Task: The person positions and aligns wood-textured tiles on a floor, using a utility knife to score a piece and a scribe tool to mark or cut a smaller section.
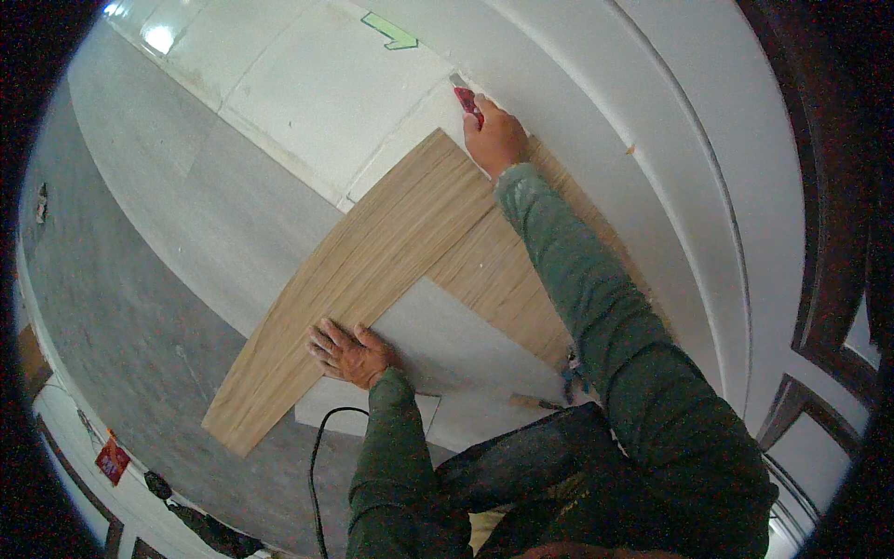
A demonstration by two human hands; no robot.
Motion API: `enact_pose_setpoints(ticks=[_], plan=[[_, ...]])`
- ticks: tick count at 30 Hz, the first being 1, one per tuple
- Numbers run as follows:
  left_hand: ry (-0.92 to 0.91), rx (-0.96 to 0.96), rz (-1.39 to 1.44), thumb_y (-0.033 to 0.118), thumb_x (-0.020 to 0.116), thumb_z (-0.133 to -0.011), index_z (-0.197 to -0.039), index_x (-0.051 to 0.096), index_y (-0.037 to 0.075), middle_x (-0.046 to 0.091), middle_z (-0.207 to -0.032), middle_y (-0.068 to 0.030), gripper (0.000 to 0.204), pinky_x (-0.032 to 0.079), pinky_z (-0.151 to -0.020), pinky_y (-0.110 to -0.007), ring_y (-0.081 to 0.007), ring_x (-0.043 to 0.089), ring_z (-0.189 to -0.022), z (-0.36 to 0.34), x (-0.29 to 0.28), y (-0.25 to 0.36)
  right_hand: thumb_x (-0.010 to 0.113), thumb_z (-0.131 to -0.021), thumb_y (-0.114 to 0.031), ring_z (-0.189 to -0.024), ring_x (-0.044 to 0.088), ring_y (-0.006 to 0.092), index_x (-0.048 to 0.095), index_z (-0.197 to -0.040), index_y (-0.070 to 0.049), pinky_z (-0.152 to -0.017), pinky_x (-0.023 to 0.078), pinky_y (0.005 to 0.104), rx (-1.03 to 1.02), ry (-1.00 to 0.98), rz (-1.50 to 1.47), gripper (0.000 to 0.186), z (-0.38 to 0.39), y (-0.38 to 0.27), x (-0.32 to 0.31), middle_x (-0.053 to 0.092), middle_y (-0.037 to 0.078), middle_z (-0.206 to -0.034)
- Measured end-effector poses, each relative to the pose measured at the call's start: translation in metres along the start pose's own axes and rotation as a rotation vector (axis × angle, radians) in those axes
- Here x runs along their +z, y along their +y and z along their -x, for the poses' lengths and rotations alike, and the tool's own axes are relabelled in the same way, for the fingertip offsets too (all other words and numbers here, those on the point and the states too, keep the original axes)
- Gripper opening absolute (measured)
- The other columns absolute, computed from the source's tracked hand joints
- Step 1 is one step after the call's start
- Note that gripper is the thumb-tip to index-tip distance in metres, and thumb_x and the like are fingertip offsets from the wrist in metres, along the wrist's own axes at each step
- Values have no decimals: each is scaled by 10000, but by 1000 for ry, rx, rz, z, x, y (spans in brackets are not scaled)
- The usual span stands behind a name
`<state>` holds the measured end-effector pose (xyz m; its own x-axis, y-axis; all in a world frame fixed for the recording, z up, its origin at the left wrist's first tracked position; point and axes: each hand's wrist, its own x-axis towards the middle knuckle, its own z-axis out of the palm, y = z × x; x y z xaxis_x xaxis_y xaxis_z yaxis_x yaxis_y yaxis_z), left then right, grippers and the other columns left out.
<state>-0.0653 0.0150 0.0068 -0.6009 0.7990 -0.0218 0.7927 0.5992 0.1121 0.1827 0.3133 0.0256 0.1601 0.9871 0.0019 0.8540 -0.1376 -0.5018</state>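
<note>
I see my left hand pressed flat, fingers spread, on the long light-brown wood-grain plank; at the plank's far end my right hand grips a red utility knife.

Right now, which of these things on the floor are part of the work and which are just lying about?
In use:
wood-grain plank under the left hand
red cutter in the right hand

Lying about:
black cable
red packet
green arrow mark

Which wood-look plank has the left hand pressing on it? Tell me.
The long plank running from lower left to upper right. The left hand lies flat on it; the right hand holds a red cutter by the other plank.
</note>
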Motion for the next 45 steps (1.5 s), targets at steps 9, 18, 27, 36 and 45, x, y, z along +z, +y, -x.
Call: enact_pose_setpoints(ticks=[9,18,27,36,45], plan=[[-49,-24,-20,434,457,-913,-1443,376,116,264,-1543,-148,623,122,-1138,-539,-389,185,-1426,-1,-6,6,542,-869,-266,-894,641,404,592,-1130,-33,-798,501,505,-86,61,29,354,5,12,-1,661,239,-949],[-19,-14,-21,458,427,-925,-1434,389,112,289,-1530,-152,616,137,-1128,-548,-402,201,-1417,-1,-2,1,550,-867,-265,-887,640,409,584,-1164,-34,-797,498,506,11,22,-8,378,12,-2,4,659,230,-951],[2,7,22,444,446,-918,-1424,405,105,291,-1530,-153,610,146,-1122,-559,-410,199,-1417,0,0,-1,567,-869,-254,-917,639,413,571,-1187,4,-807,508,479,55,-13,9,409,3,-5,0,660,244,-997],[-61,-36,14,421,467,-901,-1420,411,106,278,-1541,-139,610,114,-1137,-547,-399,183,-1426,0,0,3,573,-886,-265,-928,639,408,569,-1194,1,-818,508,464,32,69,-93,408,9,-20,5,658,231,-1022],[-98,-53,6,419,470,-897,-1429,396,103,267,-1543,-150,622,124,-1133,-548,-401,179,-1426,-2,-8,3,609,-880,-256,-937,619,384,544,-1217,-29,-800,492,459,157,-83,41,412,144,46,-57,637,204,-1031]])
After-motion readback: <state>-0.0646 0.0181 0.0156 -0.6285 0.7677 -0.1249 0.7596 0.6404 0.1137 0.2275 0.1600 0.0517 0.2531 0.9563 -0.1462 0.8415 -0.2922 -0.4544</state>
